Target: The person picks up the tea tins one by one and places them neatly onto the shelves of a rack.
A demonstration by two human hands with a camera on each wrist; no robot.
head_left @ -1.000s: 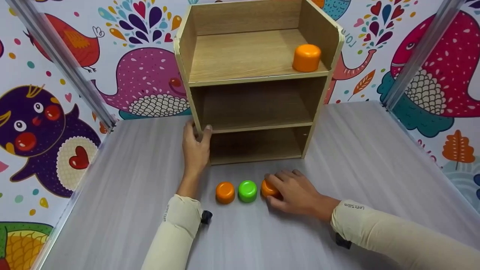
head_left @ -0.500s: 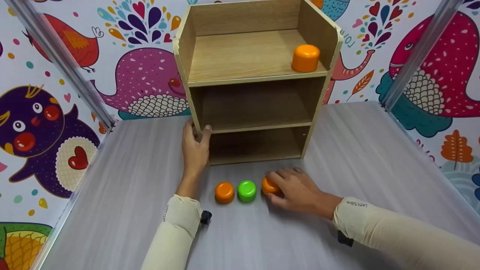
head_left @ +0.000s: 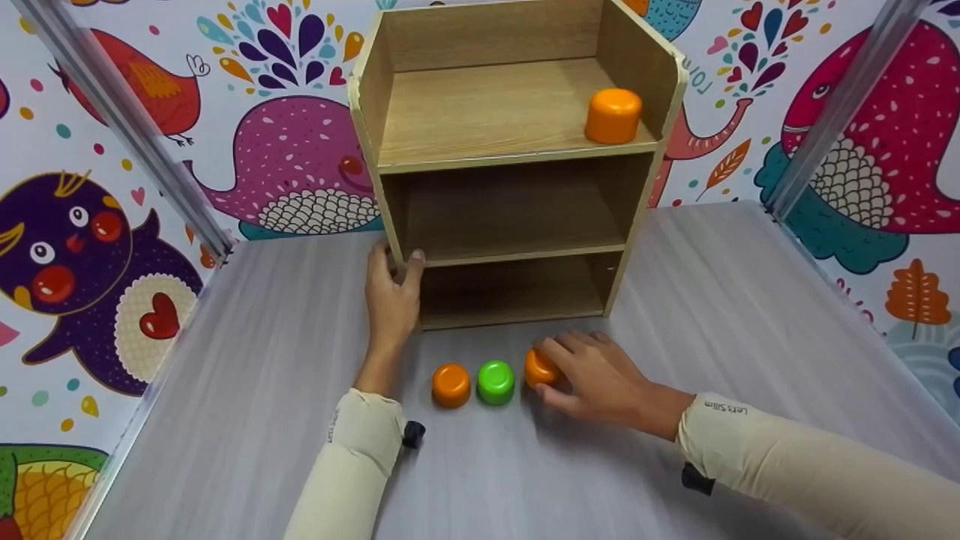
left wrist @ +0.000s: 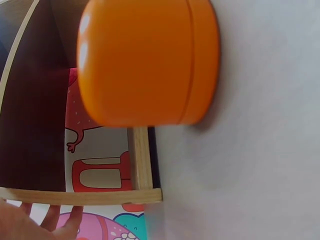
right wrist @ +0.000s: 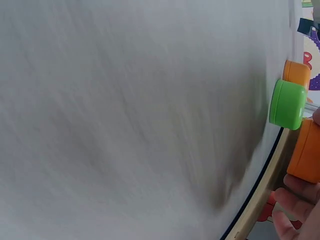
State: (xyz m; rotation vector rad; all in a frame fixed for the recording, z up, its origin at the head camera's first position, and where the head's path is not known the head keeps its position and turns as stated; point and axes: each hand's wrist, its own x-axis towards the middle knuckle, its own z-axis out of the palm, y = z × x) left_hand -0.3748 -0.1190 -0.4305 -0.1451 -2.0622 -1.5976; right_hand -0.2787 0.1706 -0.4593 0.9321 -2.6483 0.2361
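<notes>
My left hand (head_left: pixel 394 304) holds the left side panel of a small wooden shelf (head_left: pixel 517 157), its thumb at the front edge and its fingers along the outer side. With my right hand (head_left: pixel 600 379) I grip an orange round-topped cylinder (head_left: pixel 541 369) by its sides; in the right wrist view this orange cylinder (right wrist: pixel 306 152) seems slightly off the table. Left of it, a green cylinder (head_left: pixel 496 382) and another orange cylinder (head_left: pixel 451 385) stand upright in a row on the table. The left wrist view shows an orange cylinder (left wrist: pixel 145 60) up close, with a seam near its base.
One more orange cylinder (head_left: pixel 613 116) sits at the right front of the shelf's top level. Two lower compartments open toward me. The grey table (head_left: pixel 262 360) is bordered by printed walls (head_left: pixel 300 165) and metal posts (head_left: pixel 127 127).
My right hand shifts slightly up and right, and the orange cylinder in its grip rises a little. The left hand, the shelf and the other cylinders stay put.
</notes>
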